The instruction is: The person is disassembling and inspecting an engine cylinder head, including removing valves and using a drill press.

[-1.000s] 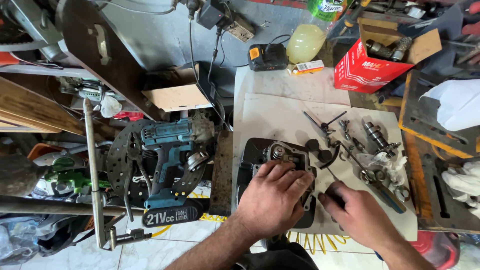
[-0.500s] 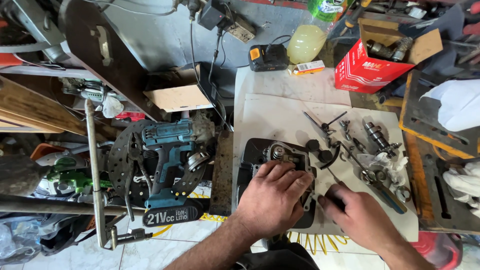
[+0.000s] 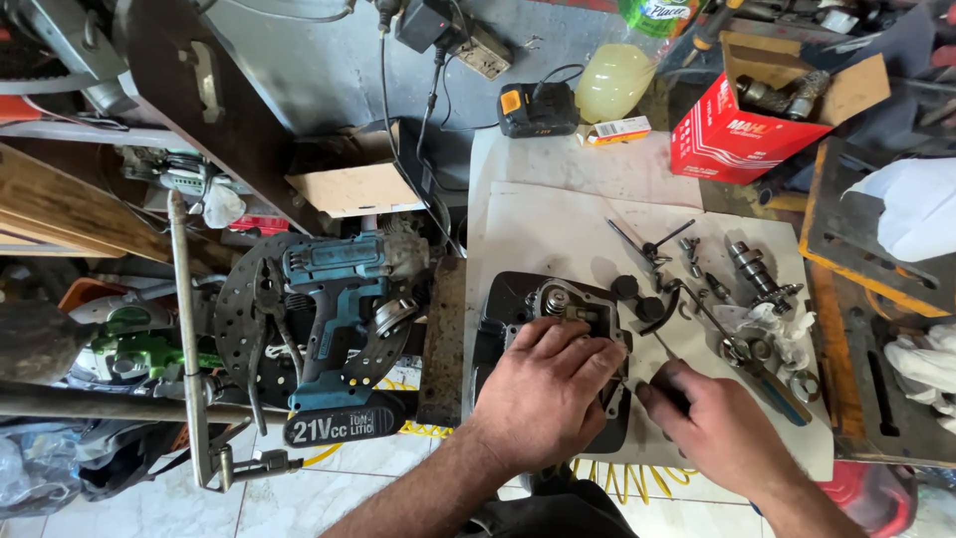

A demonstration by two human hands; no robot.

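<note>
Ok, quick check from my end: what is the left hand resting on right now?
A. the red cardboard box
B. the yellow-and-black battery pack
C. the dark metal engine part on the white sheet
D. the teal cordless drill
C: the left hand lies palm-down, fingers spread, over the dark metal engine part on the white sheet, while the teal cordless drill sits apart on its left.

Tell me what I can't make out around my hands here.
- Head view: left hand covers most of the dark engine part.
- What the right hand pinches: hidden by its curled fingers.
- Small metal parts on the white sheet: too small to identify.
- Red box: contents partly hidden by its flap.
</note>
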